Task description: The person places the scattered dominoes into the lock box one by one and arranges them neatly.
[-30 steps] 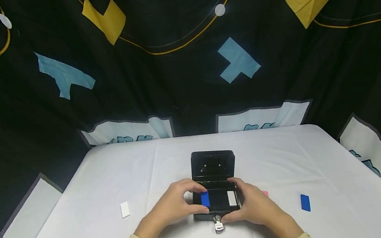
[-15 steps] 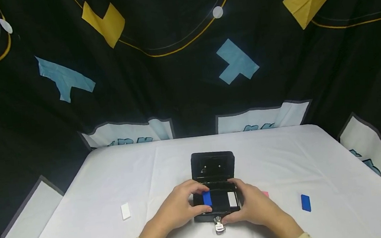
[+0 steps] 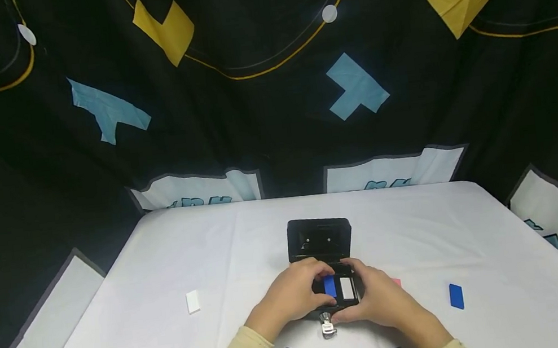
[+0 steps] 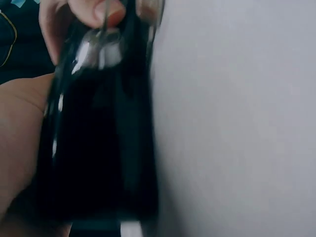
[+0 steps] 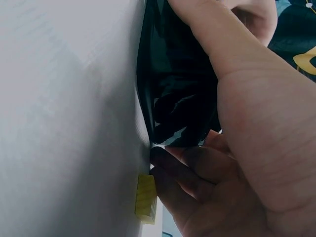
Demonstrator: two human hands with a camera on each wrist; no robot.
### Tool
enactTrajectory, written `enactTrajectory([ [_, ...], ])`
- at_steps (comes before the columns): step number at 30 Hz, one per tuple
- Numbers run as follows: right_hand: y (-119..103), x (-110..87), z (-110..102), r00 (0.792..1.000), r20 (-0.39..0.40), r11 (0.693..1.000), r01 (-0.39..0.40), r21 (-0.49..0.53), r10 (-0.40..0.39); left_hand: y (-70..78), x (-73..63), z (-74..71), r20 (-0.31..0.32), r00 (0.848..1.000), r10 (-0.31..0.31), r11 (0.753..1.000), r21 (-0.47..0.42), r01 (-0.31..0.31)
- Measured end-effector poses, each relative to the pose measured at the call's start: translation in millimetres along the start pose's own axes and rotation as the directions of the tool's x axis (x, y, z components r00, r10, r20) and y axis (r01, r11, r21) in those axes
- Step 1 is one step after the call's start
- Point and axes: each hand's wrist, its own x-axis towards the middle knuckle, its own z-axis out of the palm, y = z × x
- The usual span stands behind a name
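Observation:
A small black box point(image 3: 318, 238), its lid raised, sits on the white table in the head view. Inside it, my left hand point(image 3: 289, 295) pinches a blue block point(image 3: 329, 286) between thumb and fingers. A white block point(image 3: 347, 289) lies in the box just right of the blue one. My right hand point(image 3: 380, 294) grips the box's right side, thumb at the front and fingers toward the back. At the front hangs a silver key point(image 3: 328, 326) in the lock. The left wrist view is blurred and shows the box's dark side point(image 4: 98, 143); the blue block is hidden there.
Left on the table point(image 3: 205, 250) lies another white block point(image 3: 192, 301). To the right is a second blue block point(image 3: 456, 296). A pink block point(image 3: 397, 282) shows partly behind my right hand. A yellow block point(image 5: 145, 200) stands near the right fingers in the right wrist view.
My left hand has moved right with the blue block, from the box's left side to close beside the white block. The right hand keeps its grip on the box. The head view has shifted slightly.

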Motion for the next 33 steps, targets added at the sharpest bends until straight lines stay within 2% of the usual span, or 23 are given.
enactTrajectory([
  [4,2,0.6,0,1.0,0.001,1.0,0.011,0.007,-0.011,3.6,8.0,6.2,0.003,1.0,-0.015,1.0,0.004,0.015],
  [9,0,1.0,3,1.0,0.004,1.0,0.019,0.007,-0.019,3.1,9.6,7.9,-0.006,1.0,-0.023,0.999,0.031,0.023],
  [22,-2,2.7,-1,1.0,0.003,1.0,0.026,-0.011,-0.026,0.6,13.9,10.7,-0.002,1.0,-0.028,1.0,0.003,0.028],
  [27,-2,4.1,0,1.0,0.011,1.0,0.02,-0.007,-0.02,-2.3,10.4,6.0,-0.005,1.0,-0.009,0.997,-0.082,0.009],
  [33,2,1.3,1,1.0,0.01,1.0,-0.002,-0.009,0.002,-5.7,-3.6,-13.6,-0.033,0.999,0.0,0.97,-0.244,-0.008],
])
